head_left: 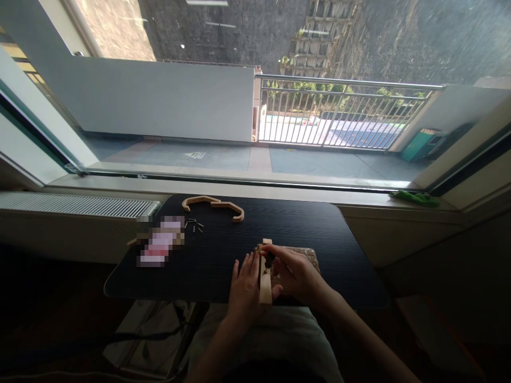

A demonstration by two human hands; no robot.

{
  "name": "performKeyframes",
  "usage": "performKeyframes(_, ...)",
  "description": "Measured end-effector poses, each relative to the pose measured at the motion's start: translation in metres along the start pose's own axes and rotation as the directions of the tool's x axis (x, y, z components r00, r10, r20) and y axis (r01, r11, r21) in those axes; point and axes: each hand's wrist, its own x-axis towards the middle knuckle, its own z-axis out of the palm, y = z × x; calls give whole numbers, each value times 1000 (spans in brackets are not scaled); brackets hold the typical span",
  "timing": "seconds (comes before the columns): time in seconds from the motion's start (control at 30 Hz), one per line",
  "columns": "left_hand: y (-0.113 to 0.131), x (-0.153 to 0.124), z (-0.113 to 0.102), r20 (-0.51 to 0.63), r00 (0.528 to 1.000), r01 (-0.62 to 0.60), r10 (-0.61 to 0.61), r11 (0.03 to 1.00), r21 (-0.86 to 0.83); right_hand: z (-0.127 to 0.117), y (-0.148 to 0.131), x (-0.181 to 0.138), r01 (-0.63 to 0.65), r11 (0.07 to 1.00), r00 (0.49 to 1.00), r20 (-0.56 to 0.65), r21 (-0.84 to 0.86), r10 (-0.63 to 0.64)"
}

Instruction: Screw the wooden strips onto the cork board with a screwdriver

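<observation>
My left hand [244, 290] holds a pale wooden bar [265, 287] near the front edge of the black table [199, 271]. Its fingers stretch along the bar's left side, and what looks like its thumb tip shows on the right. Between the bent fingers of my right hand [297, 270] is a small dark tool [269, 259], upright over the bar; its exact kind is hard to see. A small metal-looking fitting [265, 271] sits on the bar's top face. Beneath my right hand lies a brownish, wrapped-looking block [311, 255], partly covered.
Two curved wooden pieces [231, 206] lie at the table's back, touching end to end. Several small screws [195, 224] are scattered nearby. A blurred pinkish packet [162, 244] is at the left. Behind the table stand a window sill [279, 198] and a radiator [80, 205].
</observation>
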Motion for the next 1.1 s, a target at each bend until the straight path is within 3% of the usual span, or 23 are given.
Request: performKeyframes(1.1, 1, 1, -4, 44, 999, 12, -11, 1000, -12, 3, -12, 4, -27, 979, 995, -97, -203, 7)
